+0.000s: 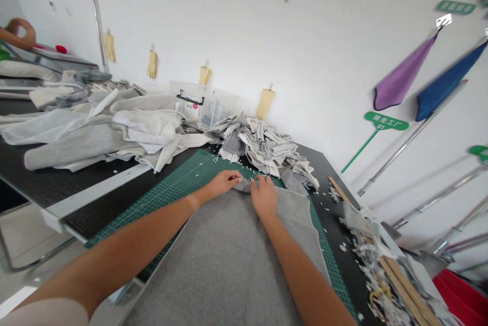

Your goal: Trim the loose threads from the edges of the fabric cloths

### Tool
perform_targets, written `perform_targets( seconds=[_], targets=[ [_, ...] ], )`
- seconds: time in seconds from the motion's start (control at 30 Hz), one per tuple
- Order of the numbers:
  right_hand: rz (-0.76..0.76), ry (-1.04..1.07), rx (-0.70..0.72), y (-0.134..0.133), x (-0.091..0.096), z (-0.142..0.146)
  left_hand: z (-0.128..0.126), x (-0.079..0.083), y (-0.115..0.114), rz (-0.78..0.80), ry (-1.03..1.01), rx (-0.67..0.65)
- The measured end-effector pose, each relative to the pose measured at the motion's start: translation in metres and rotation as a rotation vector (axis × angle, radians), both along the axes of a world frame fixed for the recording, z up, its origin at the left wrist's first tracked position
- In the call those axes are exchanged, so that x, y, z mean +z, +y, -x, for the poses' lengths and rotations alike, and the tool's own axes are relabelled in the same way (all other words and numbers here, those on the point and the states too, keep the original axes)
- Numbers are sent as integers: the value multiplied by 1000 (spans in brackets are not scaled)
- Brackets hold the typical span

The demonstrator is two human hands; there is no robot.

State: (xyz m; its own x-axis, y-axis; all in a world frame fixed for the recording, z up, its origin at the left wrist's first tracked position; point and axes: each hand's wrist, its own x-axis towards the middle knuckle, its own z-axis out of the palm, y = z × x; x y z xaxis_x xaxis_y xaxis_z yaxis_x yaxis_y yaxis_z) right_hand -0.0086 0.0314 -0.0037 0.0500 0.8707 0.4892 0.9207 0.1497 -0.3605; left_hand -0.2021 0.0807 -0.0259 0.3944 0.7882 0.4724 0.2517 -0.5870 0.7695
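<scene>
A large grey cloth [229,255] lies spread over a green cutting mat [152,224] and hangs toward me. At its far edge, my left hand [226,182] pinches a small raised fold of the cloth between thumb and fingers. Close beside it on the right, my right hand [264,195] rests on the same edge with bent fingers, gripping the fabric there. The fold is lifted slightly between both hands. Just beyond them sits a heap of cut grey and white cloth pieces [263,143].
Piled fabric [145,127] covers the table's left side, near a white metal strip [99,188]. A clear plastic box [206,105] stands by the wall. Scraps, wooden strips [404,285] and yellow-handled scissors [377,298] lie right. A person's arm [19,33] shows far left.
</scene>
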Motion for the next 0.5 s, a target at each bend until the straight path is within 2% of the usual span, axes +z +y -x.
perform_targets(
  seconds=[0.1,0.23,0.37,0.43,0.5],
  targets=[
    [-37,-21,148,0,10,4,-1,2,-2,-23,-24,19],
    [34,-8,329,4,12,8,-2,3,-5,-38,-42,41],
    [73,75,382,10,18,3,-2,4,-3,-18,-58,54],
    [53,138,384,11,31,-5,0,7,-3,16,-32,42],
    [-3,196,354,11,53,-13,5,15,-5,86,27,26]
  ],
)
